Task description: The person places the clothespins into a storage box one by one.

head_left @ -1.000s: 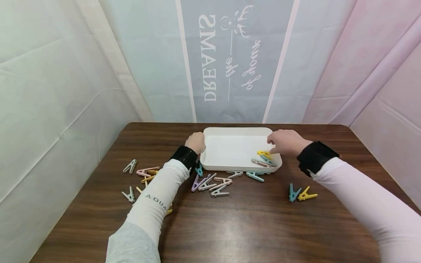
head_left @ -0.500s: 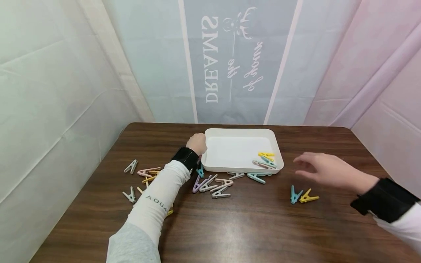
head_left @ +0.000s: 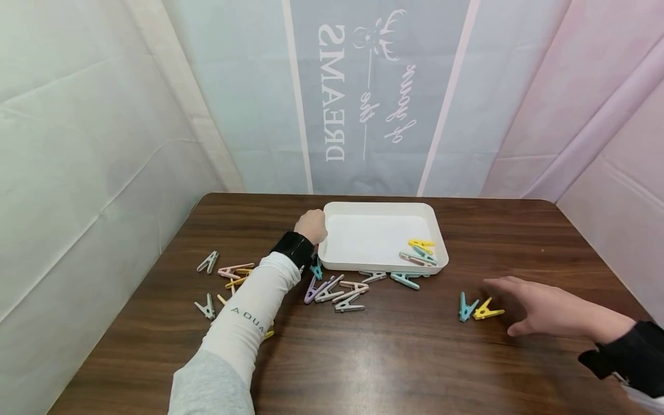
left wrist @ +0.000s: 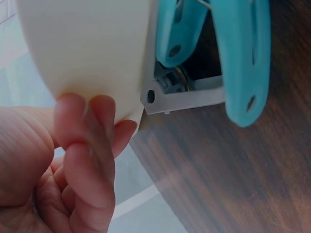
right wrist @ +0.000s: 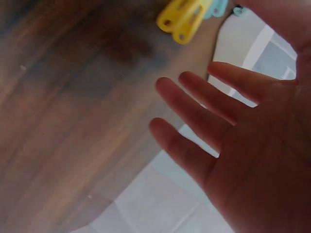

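Observation:
My left hand (head_left: 311, 226) pinches the left edge of the white tray (head_left: 358, 236); in the left wrist view its thumb and fingertips meet at the tray wall (left wrist: 87, 48). A teal clothespin (left wrist: 243, 58) and a grey one (left wrist: 189, 99) lie beside that wall. My right hand (head_left: 552, 308), holding nothing, hovers right of a yellow clothespin (head_left: 487, 311) and a teal clothespin (head_left: 463, 312). Its fingers spread apart in the right wrist view, with the yellow clothespin (right wrist: 182, 22) beyond them. Inside the tray's right front corner lie a yellow clothespin (head_left: 421, 242) and paler ones.
Several clothespins, among them a purple one (head_left: 313, 291) and a grey one (head_left: 349, 304), lie in front of the tray. More are scattered on the left, including a pink one (head_left: 234, 270), some hidden by the left forearm. Curtains stand behind the wooden table (head_left: 394, 357).
My right hand has drawn back from above the tray's right side, moving right and nearer to me, beside the yellow clothespin on the table. My left hand stays at the tray edge.

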`<state>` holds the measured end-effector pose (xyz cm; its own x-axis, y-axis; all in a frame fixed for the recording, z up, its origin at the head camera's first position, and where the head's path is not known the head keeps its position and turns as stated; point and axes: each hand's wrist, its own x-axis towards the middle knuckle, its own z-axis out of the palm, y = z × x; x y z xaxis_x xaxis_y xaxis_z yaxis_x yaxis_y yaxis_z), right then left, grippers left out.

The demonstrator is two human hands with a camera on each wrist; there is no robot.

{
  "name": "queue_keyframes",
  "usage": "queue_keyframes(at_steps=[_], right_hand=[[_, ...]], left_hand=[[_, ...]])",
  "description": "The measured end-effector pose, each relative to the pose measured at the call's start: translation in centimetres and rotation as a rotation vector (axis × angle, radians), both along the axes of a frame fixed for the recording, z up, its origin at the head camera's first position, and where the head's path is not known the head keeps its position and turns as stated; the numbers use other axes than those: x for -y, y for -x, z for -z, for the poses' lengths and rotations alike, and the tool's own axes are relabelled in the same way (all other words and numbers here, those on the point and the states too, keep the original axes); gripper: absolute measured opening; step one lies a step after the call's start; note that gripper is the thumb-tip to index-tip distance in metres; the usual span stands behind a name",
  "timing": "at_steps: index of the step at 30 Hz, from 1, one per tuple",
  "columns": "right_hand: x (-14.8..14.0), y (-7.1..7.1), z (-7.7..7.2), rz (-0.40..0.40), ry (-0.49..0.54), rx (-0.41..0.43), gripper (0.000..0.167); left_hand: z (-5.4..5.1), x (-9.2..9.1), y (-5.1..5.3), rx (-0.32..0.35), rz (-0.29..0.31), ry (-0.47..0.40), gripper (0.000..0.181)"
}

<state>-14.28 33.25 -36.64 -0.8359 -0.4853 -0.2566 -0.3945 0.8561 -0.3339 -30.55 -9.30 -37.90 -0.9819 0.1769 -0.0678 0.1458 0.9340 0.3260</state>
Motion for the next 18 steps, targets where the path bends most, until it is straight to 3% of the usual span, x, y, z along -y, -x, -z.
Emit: queue_keyframes(at_steps=[7, 18], right_hand=[[0.5, -0.3, 1.4, 0.006, -0.019, -0.037, 0.079], [1.2, -0.3, 2.2, -0.070, -0.063, -0.199, 0.056]], left_hand=[[-0.4, 0.0, -0.2, 0.015, -0.010, 0.004, 0.017], [-0.3, -0.2, -0.3, 0.009, -0.003, 0.019, 0.019]])
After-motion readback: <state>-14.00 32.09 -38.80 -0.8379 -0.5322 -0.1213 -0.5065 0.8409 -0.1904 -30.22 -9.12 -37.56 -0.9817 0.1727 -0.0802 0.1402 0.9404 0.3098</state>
